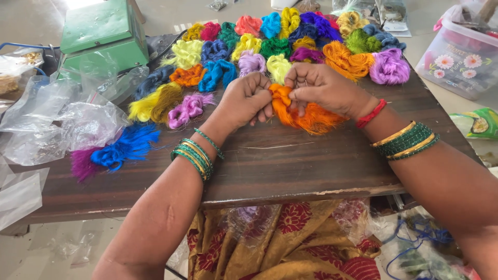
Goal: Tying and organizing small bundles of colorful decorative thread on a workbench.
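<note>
Centre frame: left hand (248, 98) and right hand (319, 88) are both pinching the orange thread bundle (303, 115), pinning it against the wooden board (270, 161), seemingly to steady its knotted end.

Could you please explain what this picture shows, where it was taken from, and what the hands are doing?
There is no machine here: a person works with bare hands, filmed by a camera worn on the head, looking down. The left hand and right hand both pinch an orange thread bundle on a dark wooden table. Behind them lie many small bundles in yellow, blue, green, purple and pink. At the left are clear plastic bags and a green machine; at the right, a flowered plastic box.
</note>
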